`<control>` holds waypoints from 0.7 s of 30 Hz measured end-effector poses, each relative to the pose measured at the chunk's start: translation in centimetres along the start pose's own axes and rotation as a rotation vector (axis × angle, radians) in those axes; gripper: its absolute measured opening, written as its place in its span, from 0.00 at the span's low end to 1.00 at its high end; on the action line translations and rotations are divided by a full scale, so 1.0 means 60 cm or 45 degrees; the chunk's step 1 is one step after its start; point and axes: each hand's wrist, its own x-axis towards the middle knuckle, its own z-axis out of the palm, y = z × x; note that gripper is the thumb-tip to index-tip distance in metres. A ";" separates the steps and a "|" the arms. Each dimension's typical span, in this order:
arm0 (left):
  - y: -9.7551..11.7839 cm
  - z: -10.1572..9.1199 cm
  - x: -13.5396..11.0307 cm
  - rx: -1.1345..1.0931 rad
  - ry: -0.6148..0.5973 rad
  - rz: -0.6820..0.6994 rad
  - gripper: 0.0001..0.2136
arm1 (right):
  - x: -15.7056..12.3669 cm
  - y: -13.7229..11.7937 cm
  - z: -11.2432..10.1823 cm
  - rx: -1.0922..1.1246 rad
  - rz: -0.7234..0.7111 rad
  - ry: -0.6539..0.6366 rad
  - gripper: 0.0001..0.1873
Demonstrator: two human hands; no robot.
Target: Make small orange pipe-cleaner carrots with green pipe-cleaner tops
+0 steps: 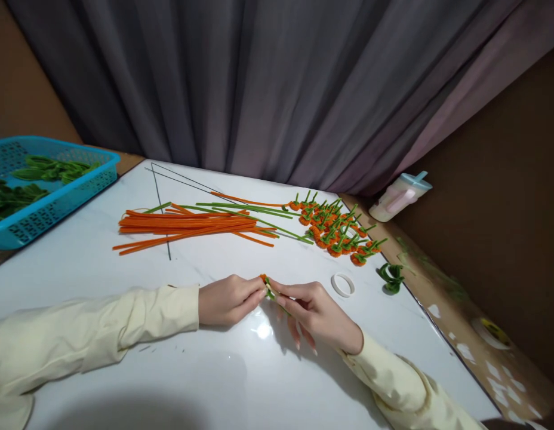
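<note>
Between my two hands is a small orange and green pipe-cleaner piece (268, 288), mostly covered by fingers. My left hand (232, 300) pinches its orange end. The thumb and forefinger of my right hand (315, 313) close on its green part, while the other fingers hang loose below. Beyond them lies a bundle of orange pipe cleaners (187, 223) with several green pipe cleaners (254, 208) along it. A group of small orange shapes with green stems (335, 230) stands at the back right. A white tape ring (342, 285) rests right of my right hand.
A blue basket (111, 170) with green fuzzy leaves (57, 169) sits at the left. Dark thin wires (158, 197) cross the white tabletop (169, 382). At the right are a curled green piece (390, 278), a lidded cup (400, 197) and white scraps (494, 370).
</note>
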 end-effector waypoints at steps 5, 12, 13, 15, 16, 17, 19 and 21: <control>-0.002 0.002 0.002 -0.077 0.031 -0.050 0.07 | 0.001 0.009 0.012 -0.456 -0.424 0.145 0.23; 0.005 0.000 0.004 -0.124 0.380 -0.221 0.07 | 0.002 -0.006 0.014 0.342 -0.022 0.180 0.22; 0.007 -0.003 0.007 -0.217 0.492 -0.295 0.07 | 0.002 -0.009 0.013 0.461 -0.003 0.186 0.23; 0.012 -0.008 0.014 -0.524 0.626 -0.434 0.08 | 0.001 -0.015 0.011 0.611 -0.016 0.187 0.24; 0.014 -0.010 0.018 -0.724 0.611 -0.489 0.12 | 0.001 -0.016 0.011 0.652 -0.030 0.188 0.25; 0.015 -0.010 0.021 -0.928 0.546 -0.536 0.15 | 0.001 -0.016 0.013 0.677 -0.045 0.192 0.25; 0.015 -0.007 0.025 -1.272 0.364 -0.627 0.22 | 0.003 -0.015 0.017 0.677 -0.056 0.217 0.26; 0.013 -0.002 0.026 -1.466 0.254 -0.712 0.25 | 0.005 -0.011 0.021 0.632 -0.046 0.243 0.27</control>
